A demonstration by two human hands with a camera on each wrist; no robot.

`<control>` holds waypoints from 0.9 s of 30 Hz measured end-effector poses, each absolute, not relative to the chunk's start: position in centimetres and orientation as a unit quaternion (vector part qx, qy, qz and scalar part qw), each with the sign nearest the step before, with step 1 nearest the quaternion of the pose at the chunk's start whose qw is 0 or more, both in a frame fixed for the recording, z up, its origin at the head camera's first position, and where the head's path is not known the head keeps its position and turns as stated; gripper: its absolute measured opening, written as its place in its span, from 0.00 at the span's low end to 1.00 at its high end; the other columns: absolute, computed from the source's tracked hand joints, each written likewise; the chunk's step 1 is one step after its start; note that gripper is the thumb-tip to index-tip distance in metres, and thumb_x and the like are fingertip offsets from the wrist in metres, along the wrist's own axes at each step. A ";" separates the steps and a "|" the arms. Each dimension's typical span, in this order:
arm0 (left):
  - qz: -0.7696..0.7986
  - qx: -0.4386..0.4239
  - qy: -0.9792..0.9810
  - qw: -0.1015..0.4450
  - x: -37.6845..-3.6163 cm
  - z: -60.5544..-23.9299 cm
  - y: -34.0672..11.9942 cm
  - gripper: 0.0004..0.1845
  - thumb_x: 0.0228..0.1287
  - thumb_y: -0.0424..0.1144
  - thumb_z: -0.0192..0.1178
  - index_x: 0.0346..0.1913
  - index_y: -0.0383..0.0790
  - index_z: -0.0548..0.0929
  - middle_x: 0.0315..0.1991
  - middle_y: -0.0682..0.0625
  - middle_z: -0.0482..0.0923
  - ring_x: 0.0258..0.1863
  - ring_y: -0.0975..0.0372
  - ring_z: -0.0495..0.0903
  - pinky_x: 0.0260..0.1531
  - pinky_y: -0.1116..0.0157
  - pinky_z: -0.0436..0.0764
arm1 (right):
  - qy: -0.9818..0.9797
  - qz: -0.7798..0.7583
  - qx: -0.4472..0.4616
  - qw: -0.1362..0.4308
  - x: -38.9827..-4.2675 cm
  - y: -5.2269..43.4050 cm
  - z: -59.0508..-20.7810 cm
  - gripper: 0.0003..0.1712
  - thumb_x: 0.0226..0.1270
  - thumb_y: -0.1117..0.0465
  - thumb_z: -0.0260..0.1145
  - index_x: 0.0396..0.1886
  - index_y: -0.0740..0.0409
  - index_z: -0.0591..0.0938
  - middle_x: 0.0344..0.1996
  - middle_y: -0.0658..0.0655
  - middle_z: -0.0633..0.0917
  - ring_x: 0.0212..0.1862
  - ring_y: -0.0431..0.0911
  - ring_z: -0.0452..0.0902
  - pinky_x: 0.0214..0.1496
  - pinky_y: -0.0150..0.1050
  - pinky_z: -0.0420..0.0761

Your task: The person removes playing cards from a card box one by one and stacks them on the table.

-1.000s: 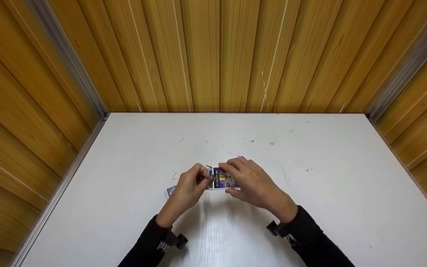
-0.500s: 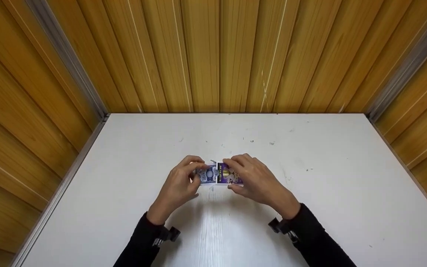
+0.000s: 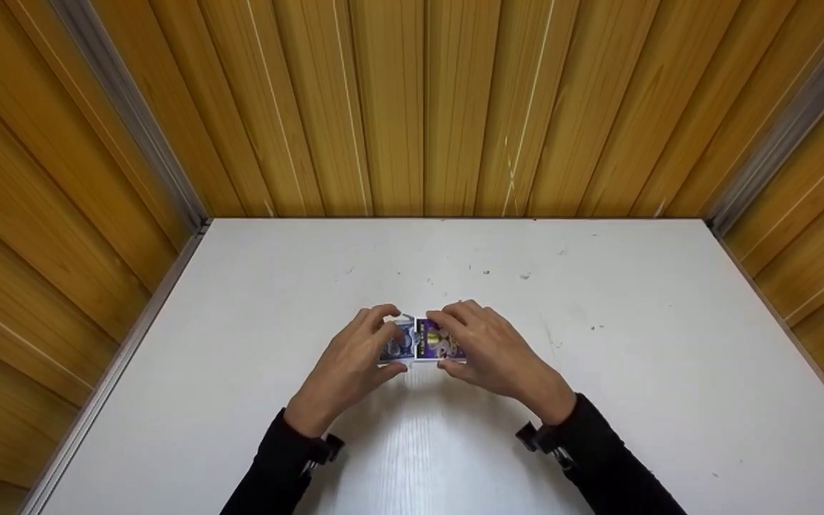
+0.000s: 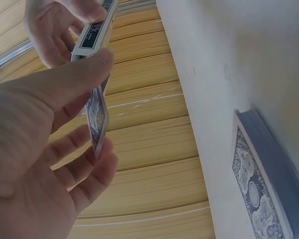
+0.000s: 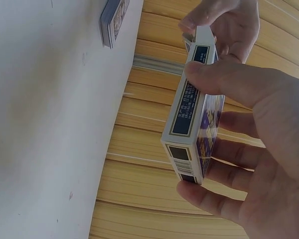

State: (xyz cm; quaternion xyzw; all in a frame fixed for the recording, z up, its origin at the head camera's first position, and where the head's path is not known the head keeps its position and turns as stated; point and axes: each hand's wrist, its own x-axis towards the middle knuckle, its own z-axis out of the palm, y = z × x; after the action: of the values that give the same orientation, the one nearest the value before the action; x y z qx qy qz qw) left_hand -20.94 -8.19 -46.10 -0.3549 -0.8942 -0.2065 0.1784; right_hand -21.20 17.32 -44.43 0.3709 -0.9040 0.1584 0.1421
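My right hand (image 3: 494, 354) grips a small purple playing-card box (image 3: 435, 342), thumb along its white side and fingers on the opposite side. In the right wrist view the box (image 5: 182, 112) shows a barcode on its shut end. At the box's other end, a flap stands out. My left hand (image 3: 347, 357) holds blue-patterned playing cards (image 3: 399, 345) at that end, between thumb and fingers. In the left wrist view the cards (image 4: 96, 119) stick out of the box mouth; how far in they reach is hidden.
A separate stack of playing cards (image 4: 259, 186) lies on the white table (image 3: 598, 286), below the left hand. In the head view that hand covers it. Wood-patterned panels (image 3: 419, 107) stand behind the table and at both sides.
My left hand has gone from pinching at the box mouth to holding blue-backed cards there, shifting its thumb to their near edge. My right hand keeps hold of the box, nearly still.
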 end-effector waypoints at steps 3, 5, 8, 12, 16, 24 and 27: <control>-0.191 -0.369 -0.889 0.194 -21.0 -46.1 -8.3 0.22 0.53 0.41 0.81 0.45 0.43 0.79 0.61 0.48 0.78 0.53 0.57 0.76 0.49 0.63 0.81 | -0.901 0.157 0.376 0.150 -21.2 17.5 -44.4 0.40 0.58 0.52 0.81 0.69 0.57 0.77 0.55 0.55 0.81 0.54 0.48 0.76 0.52 0.45 0.80; -0.184 -0.377 -0.884 0.205 -21.0 -45.9 -8.4 0.22 0.52 0.40 0.82 0.44 0.42 0.79 0.61 0.48 0.79 0.53 0.57 0.77 0.49 0.63 0.81 | -0.899 0.158 0.379 0.155 -21.3 17.6 -44.5 0.40 0.58 0.53 0.81 0.69 0.57 0.76 0.55 0.55 0.81 0.54 0.48 0.76 0.52 0.45 0.80; -0.180 -0.382 -0.881 0.215 -20.9 -45.5 -8.7 0.23 0.51 0.38 0.82 0.45 0.42 0.79 0.61 0.47 0.81 0.54 0.56 0.77 0.50 0.63 0.81 | -0.898 0.162 0.378 0.159 -21.3 17.8 -44.4 0.39 0.58 0.54 0.81 0.68 0.58 0.77 0.55 0.55 0.81 0.54 0.48 0.76 0.51 0.45 0.80; -0.188 -0.371 -0.887 0.202 -20.9 -44.9 -9.1 0.22 0.52 0.36 0.81 0.47 0.41 0.81 0.58 0.47 0.81 0.56 0.56 0.77 0.53 0.62 0.80 | -0.902 0.169 0.367 0.152 -21.4 18.0 -44.3 0.40 0.59 0.53 0.81 0.68 0.58 0.77 0.55 0.57 0.81 0.54 0.49 0.77 0.52 0.46 0.80; -0.212 -0.348 -0.896 0.179 -20.8 -44.4 -10.0 0.22 0.54 0.34 0.80 0.48 0.40 0.80 0.59 0.44 0.79 0.57 0.54 0.77 0.54 0.61 0.81 | -0.910 0.173 0.350 0.141 -21.5 18.2 -44.1 0.40 0.59 0.52 0.80 0.69 0.58 0.76 0.56 0.57 0.81 0.55 0.50 0.77 0.52 0.46 0.80; -0.257 -0.301 -0.907 0.144 -20.8 -43.3 -11.9 0.21 0.58 0.29 0.76 0.49 0.38 0.76 0.61 0.40 0.76 0.51 0.55 0.81 0.44 0.62 0.85 | -0.915 0.174 0.340 0.132 -21.6 18.4 -44.1 0.39 0.61 0.51 0.79 0.70 0.58 0.76 0.57 0.58 0.80 0.55 0.50 0.77 0.52 0.47 0.80; -0.263 -0.283 -0.914 0.125 -20.7 -43.2 -12.4 0.20 0.59 0.30 0.76 0.49 0.37 0.76 0.60 0.41 0.75 0.50 0.55 0.80 0.44 0.61 0.85 | -0.915 0.176 0.338 0.130 -21.6 18.4 -44.0 0.39 0.61 0.51 0.78 0.70 0.58 0.75 0.57 0.58 0.80 0.56 0.50 0.77 0.52 0.48 0.80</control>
State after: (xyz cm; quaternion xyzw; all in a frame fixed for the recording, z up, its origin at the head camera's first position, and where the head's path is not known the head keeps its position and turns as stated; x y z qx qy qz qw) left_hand -20.74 -12.42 -43.22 -0.2834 -0.9138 -0.2626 0.1252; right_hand -21.61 18.42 -44.04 0.3383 -0.9154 0.1755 0.1297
